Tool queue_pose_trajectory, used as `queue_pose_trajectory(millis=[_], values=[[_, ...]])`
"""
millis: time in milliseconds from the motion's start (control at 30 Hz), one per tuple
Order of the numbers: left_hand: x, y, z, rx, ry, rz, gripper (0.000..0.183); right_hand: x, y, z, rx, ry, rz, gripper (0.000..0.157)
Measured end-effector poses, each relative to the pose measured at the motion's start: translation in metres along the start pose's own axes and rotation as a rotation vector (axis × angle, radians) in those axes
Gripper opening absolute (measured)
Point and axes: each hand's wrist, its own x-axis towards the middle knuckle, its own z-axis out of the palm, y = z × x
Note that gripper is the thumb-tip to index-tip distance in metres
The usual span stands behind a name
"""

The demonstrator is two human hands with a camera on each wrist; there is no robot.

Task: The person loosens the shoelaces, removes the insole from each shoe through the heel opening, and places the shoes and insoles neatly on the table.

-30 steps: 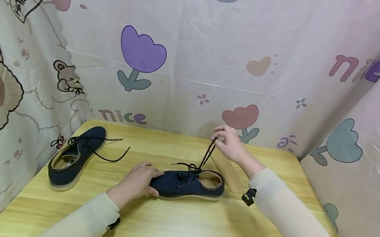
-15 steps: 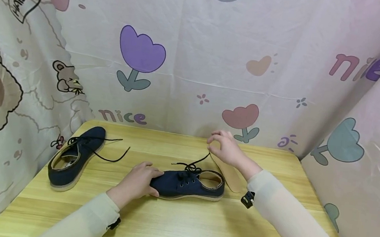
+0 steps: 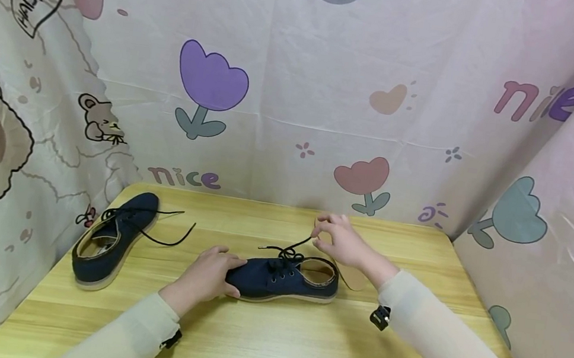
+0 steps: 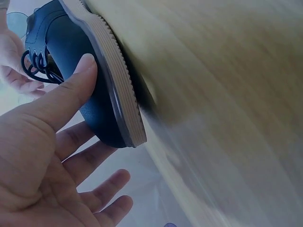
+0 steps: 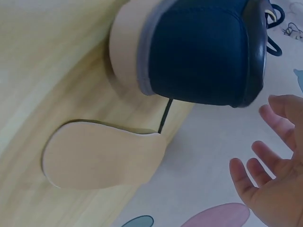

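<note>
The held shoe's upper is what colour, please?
The shoe's upper is navy blue, clearest in the head view.

Right fingers (image 5: 240,179): lowered, let go | black lace (image 3: 300,244): dropped

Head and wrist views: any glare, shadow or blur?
Head: bright, with pale sheen on the near table and soft shadow beside the right sleeve; left wrist: dimmer, bluish, pale reflections on the table; right wrist: dim, slightly soft, shadow beside the held shoe.

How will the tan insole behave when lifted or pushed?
The tan insole is probably light, being so thin. It may bend, since its edge looks sheet-like. Its broad, flattened shape suggests sliding rather than rolling.
</note>
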Motion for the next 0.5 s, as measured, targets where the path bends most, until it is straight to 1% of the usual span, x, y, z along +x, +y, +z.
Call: queue_pose_trajectory(millis=[167, 333, 500], values=[[0.002, 0.0, 0.0, -0.003, 0.001, 0.005, 0.068, -0.007, 0.004, 0.007, 0.01, -0.007, -0.012, 0.01], [0.001, -0.001, 0.0, -0.011, -0.006, 0.004, 0.069, -0.012, 0.008, 0.017, 0.016, -0.033, -0.036, 0.01], [0.0, -0.001, 0.0, -0.026, -0.007, -0.006, 0.069, -0.015, 0.008, 0.021, 0.038, -0.043, -0.035, 0.011]])
